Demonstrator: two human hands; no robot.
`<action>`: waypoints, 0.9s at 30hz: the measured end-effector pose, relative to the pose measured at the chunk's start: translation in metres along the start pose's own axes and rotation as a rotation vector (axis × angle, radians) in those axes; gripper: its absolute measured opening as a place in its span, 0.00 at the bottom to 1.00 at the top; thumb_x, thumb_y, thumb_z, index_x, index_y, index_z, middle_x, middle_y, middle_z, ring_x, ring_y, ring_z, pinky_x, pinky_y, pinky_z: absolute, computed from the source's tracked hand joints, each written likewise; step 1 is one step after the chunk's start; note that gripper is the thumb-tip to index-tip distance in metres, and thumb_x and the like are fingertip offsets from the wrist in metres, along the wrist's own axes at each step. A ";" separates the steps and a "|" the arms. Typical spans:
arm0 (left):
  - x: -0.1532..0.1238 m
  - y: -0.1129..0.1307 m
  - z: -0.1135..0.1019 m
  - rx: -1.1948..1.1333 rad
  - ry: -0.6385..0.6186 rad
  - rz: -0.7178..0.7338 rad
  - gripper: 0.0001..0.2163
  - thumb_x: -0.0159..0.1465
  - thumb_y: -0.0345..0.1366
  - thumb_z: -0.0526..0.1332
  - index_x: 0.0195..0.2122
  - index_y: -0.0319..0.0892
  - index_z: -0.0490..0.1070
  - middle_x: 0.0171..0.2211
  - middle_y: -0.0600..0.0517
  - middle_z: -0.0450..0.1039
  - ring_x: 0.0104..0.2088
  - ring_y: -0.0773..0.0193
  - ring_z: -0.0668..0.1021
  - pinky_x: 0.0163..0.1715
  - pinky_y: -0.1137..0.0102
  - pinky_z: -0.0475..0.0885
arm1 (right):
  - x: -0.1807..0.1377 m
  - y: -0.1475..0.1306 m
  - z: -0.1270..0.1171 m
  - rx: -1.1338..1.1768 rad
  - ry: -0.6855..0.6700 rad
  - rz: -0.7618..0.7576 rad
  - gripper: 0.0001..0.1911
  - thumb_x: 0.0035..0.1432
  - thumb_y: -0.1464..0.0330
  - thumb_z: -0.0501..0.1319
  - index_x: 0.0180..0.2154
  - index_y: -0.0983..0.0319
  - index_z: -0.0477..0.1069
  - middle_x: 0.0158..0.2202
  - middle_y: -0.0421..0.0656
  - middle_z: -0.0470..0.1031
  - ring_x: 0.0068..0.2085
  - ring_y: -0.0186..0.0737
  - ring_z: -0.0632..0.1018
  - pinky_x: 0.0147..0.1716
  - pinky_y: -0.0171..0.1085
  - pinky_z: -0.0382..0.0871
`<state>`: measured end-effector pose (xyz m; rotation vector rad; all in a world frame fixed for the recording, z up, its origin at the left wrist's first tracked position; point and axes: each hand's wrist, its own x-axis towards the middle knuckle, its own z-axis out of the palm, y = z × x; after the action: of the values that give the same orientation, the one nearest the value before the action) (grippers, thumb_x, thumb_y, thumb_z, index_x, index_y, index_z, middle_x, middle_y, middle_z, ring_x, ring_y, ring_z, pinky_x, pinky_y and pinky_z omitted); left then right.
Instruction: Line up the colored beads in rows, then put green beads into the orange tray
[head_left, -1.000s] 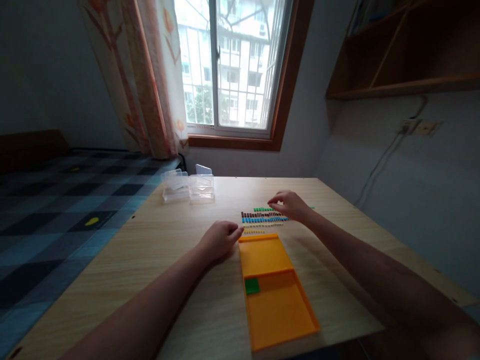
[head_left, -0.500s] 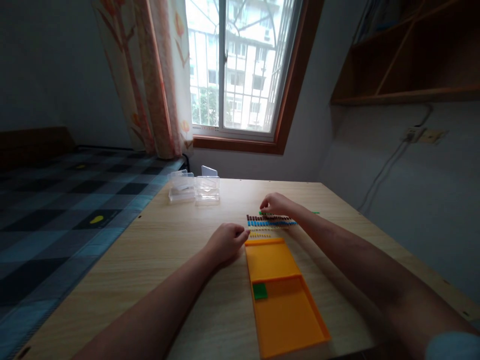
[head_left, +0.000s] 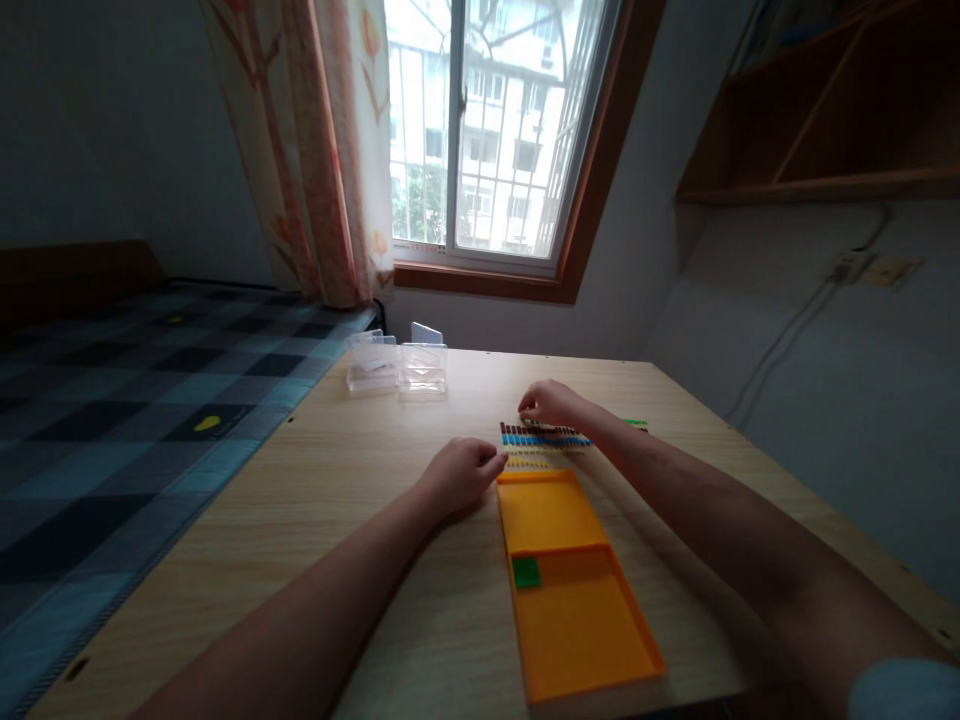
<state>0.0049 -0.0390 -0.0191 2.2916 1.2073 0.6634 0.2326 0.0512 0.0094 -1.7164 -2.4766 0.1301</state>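
My left hand (head_left: 463, 474) rests on the table with its fingers curled together. Its fingertips are at the left end of the pale and yellow rows (head_left: 528, 463) of small pieces. What they may hold is hidden. Farther back, my right hand (head_left: 553, 403) is closed in a pinch, low over the left end of a green row (head_left: 635, 422) that my arm partly covers. The thing in that pinch is too small to name. Between my hands lie a dark brown row (head_left: 517, 428) and a blue row (head_left: 536, 440). An open orange case (head_left: 585, 630) lies nearer me, with a green square (head_left: 526, 572) inside.
Clear plastic holders (head_left: 422, 368) stand at the back left of the wooden table (head_left: 360, 470). A bed with a checked cover (head_left: 225, 370) adjoins the left side. A window (head_left: 495, 150) is behind, and a wooden shelf (head_left: 825, 190) hangs on the right wall.
The whole view has shifted slightly, so everything sits a little higher and farther right. The fingers of my right hand have moved slightly at the green row's left end. My left hand stays put.
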 end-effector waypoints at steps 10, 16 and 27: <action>0.000 0.000 0.000 -0.011 -0.011 0.011 0.20 0.64 0.45 0.53 0.17 0.42 0.58 0.16 0.57 0.55 0.21 0.68 0.59 0.25 0.68 0.50 | -0.003 -0.002 0.006 0.005 0.017 0.022 0.11 0.57 0.68 0.64 0.40 0.59 0.85 0.38 0.44 0.85 0.35 0.37 0.81 0.34 0.29 0.67; 0.001 0.001 -0.001 0.007 -0.014 0.000 0.20 0.64 0.45 0.53 0.17 0.42 0.59 0.16 0.57 0.56 0.21 0.68 0.60 0.25 0.68 0.50 | -0.005 -0.006 0.006 -0.017 0.024 0.035 0.12 0.58 0.67 0.63 0.41 0.58 0.84 0.37 0.44 0.85 0.35 0.37 0.80 0.35 0.29 0.68; 0.001 0.002 0.000 0.016 -0.011 0.010 0.20 0.64 0.44 0.54 0.17 0.42 0.60 0.15 0.57 0.54 0.21 0.68 0.59 0.25 0.67 0.49 | 0.001 -0.020 0.001 -0.116 0.036 0.059 0.11 0.56 0.67 0.64 0.36 0.58 0.85 0.37 0.47 0.84 0.37 0.42 0.81 0.35 0.32 0.68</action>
<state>0.0062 -0.0389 -0.0175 2.3129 1.2005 0.6466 0.2135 0.0449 0.0118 -1.8202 -2.4537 -0.0397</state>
